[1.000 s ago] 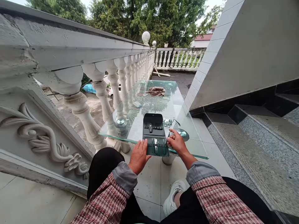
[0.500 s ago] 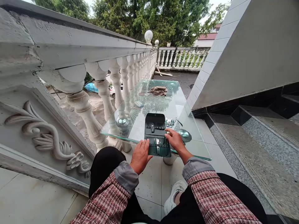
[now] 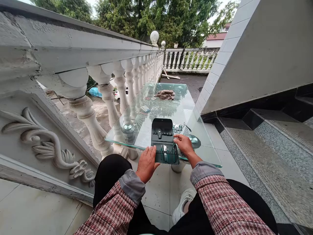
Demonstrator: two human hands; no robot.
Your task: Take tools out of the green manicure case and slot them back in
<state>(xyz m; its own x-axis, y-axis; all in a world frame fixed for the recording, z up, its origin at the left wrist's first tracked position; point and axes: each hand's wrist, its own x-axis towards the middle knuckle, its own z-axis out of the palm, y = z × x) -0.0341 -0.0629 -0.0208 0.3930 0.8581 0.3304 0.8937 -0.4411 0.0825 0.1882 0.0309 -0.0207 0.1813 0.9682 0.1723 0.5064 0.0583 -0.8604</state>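
A dark manicure case (image 3: 161, 123) lies unfolded at the near edge of the glass table. Slim metal tools (image 3: 165, 153) sit in the loops of its lower panel, and a dark clipper-like tool (image 3: 159, 133) is in the upper one. My left hand (image 3: 146, 163) grips the case's lower left edge, thumb by the bottom corner. At the right edge, my right hand (image 3: 184, 145) pinches with thumb and forefinger; a small shiny bit shows at the fingertips, too small to name. Beyond that hand, several small metal grooming tools (image 3: 178, 127) lie on the glass.
The glass table (image 3: 168, 112) carries a crumpled brown cloth (image 3: 165, 95) at its far end and a small card-like packet (image 3: 145, 108) at left. A white balustrade (image 3: 107, 98) runs along the left; stone steps (image 3: 264, 143) rise on the right.
My right hand has shifted slightly, its fingertips pinched at the case's right edge. My left hand and the case stay nearly in place.
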